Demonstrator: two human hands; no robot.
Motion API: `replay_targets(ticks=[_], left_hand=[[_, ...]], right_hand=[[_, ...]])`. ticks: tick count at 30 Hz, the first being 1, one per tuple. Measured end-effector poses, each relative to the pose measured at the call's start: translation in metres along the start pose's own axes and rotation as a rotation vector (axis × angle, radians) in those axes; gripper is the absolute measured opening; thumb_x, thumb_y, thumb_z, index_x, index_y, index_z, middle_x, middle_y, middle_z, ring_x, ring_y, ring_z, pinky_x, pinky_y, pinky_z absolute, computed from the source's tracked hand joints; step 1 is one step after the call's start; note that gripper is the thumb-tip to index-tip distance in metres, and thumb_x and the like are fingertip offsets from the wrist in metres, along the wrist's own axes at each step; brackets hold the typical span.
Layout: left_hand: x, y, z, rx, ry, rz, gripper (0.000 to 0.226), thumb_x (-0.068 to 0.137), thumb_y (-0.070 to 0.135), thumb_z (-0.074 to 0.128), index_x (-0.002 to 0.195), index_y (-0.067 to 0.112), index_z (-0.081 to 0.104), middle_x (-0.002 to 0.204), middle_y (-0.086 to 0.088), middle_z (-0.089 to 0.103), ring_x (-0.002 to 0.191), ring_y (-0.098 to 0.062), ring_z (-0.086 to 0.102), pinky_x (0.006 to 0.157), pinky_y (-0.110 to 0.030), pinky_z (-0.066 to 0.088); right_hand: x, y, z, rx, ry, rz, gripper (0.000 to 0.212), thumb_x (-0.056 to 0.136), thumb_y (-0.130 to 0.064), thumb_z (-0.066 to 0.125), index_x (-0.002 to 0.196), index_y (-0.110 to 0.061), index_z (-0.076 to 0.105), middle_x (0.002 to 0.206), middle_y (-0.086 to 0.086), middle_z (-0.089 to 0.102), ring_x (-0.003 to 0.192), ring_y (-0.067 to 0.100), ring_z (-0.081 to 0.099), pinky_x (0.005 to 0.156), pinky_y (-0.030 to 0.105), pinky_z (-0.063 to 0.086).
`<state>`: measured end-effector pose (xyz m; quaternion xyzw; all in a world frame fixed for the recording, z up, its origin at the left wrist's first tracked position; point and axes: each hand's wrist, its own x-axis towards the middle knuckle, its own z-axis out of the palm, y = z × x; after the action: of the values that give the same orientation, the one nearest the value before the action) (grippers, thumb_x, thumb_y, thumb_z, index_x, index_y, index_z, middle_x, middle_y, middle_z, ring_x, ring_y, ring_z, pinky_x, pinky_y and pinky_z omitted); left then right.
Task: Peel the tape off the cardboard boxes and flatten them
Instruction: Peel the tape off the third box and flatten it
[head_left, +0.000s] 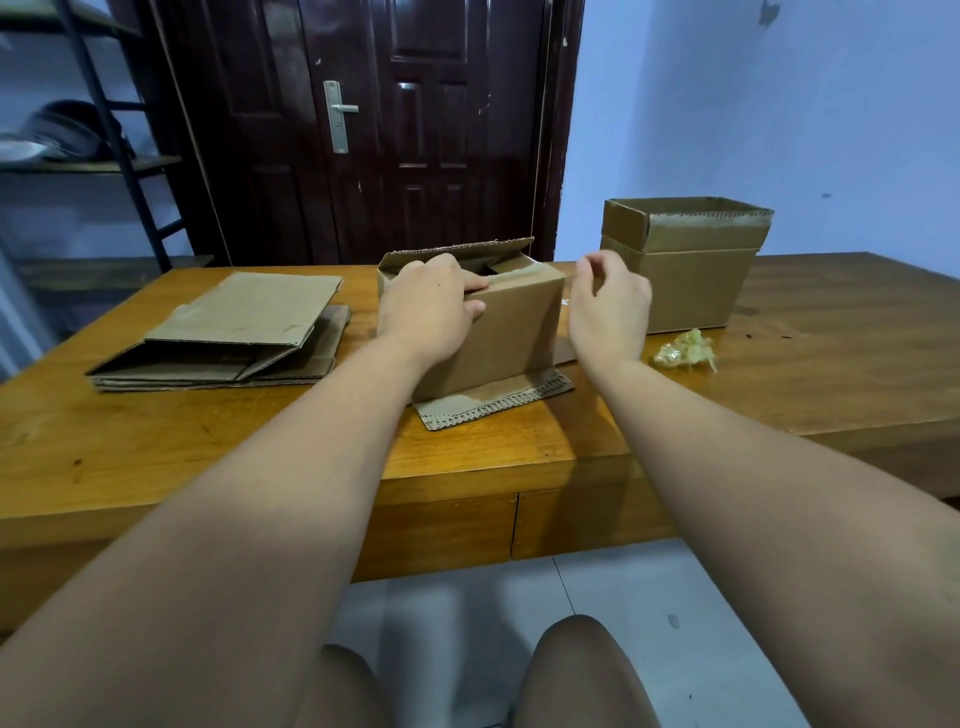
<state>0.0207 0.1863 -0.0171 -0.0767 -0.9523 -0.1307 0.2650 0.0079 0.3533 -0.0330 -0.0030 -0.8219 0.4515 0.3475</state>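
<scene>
A small cardboard box (514, 332) stands upright at the middle of the wooden table (208, 441), its top flaps partly open and a bottom flap splayed toward me. My left hand (421, 306) grips its top left edge, fingers over the top and thumb on the front. A strip of clear tape (524, 273) runs along the top edge toward the right corner. My right hand (608, 312) is just right of that corner, thumb and fingers pinched together at the tape's end. A taller open box (691, 280) with tape on its rim stands at the back right.
A stack of flattened cardboard (234, 332) lies on the left of the table. A crumpled wad of peeled tape (685, 352) sits in front of the taller box. A dark door (415, 130) and a metal shelf (93, 156) are behind the table.
</scene>
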Motion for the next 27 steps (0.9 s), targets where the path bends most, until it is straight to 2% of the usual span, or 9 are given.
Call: replay_targets(ticks=[3,5,6,8,11,14,18,23,27], left_hand=[[0.002,-0.006,-0.004,-0.061,-0.046,0.045,0.037,0.093,0.034,0.058,0.130,0.033,0.058,0.113,0.003,0.057,0.111,-0.021,0.052,0.089,-0.034,0.044],[0.003,-0.015,-0.012,-0.127,-0.110,0.066,0.036,0.092,0.032,0.060,0.128,0.032,0.060,0.115,0.002,0.059,0.113,-0.021,0.051,0.091,-0.031,0.040],[0.003,-0.021,-0.016,-0.152,-0.131,0.077,0.035,0.091,0.031,0.061,0.126,0.032,0.062,0.118,0.002,0.059,0.115,-0.021,0.048,0.094,-0.030,0.037],[0.001,-0.032,-0.020,-0.223,-0.142,0.071,0.032,0.091,0.031,0.062,0.122,0.033,0.064,0.124,0.003,0.060,0.122,-0.021,0.042,0.098,-0.028,0.031],[-0.001,-0.039,-0.019,-0.295,-0.132,-0.001,0.029,0.093,0.039,0.056,0.120,0.035,0.065,0.134,0.003,0.055,0.135,-0.021,0.036,0.103,-0.032,0.030],[0.001,-0.036,-0.013,-0.072,-0.130,0.020,0.047,0.093,0.054,0.044,0.132,0.029,0.054,0.128,-0.002,0.060,0.125,-0.024,0.045,0.098,-0.035,0.038],[0.016,-0.030,-0.017,-0.024,-0.261,-0.160,0.078,0.084,0.072,0.040,0.140,0.017,0.045,0.135,-0.010,0.054,0.128,-0.029,0.042,0.101,-0.038,0.038],[0.024,-0.022,-0.029,-0.136,-0.357,-0.195,0.065,0.079,0.063,0.061,0.126,0.018,0.058,0.114,-0.003,0.062,0.102,-0.021,0.054,0.088,-0.036,0.046],[0.027,-0.012,-0.040,-0.016,-0.340,-0.206,0.069,0.072,0.063,0.069,0.123,0.017,0.058,0.108,-0.004,0.063,0.098,-0.025,0.058,0.082,-0.035,0.047]], right_hand=[[0.011,-0.016,0.006,-0.040,-0.093,-0.157,0.033,0.102,-0.029,0.037,0.116,-0.017,0.064,0.105,-0.003,0.063,0.113,0.015,0.049,0.086,0.020,0.038],[0.016,-0.020,0.007,-0.089,-0.223,-0.249,0.035,0.102,-0.030,0.037,0.109,-0.014,0.068,0.096,-0.002,0.064,0.093,0.011,0.054,0.073,0.016,0.041],[0.017,-0.021,0.007,-0.130,-0.297,-0.273,0.037,0.102,-0.031,0.037,0.104,-0.013,0.069,0.092,-0.001,0.064,0.086,0.010,0.054,0.067,0.019,0.039],[0.021,-0.019,0.009,-0.219,-0.425,-0.290,0.038,0.102,-0.036,0.038,0.097,-0.013,0.069,0.088,-0.001,0.064,0.081,0.012,0.054,0.068,0.025,0.037],[0.020,-0.016,0.016,-0.281,-0.514,-0.312,0.040,0.099,-0.042,0.039,0.115,-0.020,0.069,0.108,-0.004,0.068,0.104,0.016,0.056,0.087,0.030,0.043],[0.016,-0.019,0.021,-0.363,-0.543,-0.331,0.046,0.099,-0.045,0.031,0.126,-0.025,0.063,0.129,0.000,0.060,0.126,0.027,0.045,0.105,0.042,0.034],[0.014,-0.024,0.018,-0.416,-0.542,-0.332,0.047,0.104,-0.035,0.023,0.130,-0.018,0.058,0.129,0.009,0.052,0.122,0.025,0.046,0.101,0.039,0.040],[0.012,-0.028,0.014,-0.493,-0.551,-0.349,0.058,0.098,-0.054,0.033,0.138,-0.015,0.049,0.134,0.009,0.045,0.123,0.025,0.046,0.097,0.035,0.041],[0.021,-0.038,0.008,-0.432,-0.588,-0.279,0.071,0.086,-0.061,0.053,0.140,-0.016,0.044,0.141,0.009,0.039,0.124,0.025,0.046,0.100,0.034,0.040]])
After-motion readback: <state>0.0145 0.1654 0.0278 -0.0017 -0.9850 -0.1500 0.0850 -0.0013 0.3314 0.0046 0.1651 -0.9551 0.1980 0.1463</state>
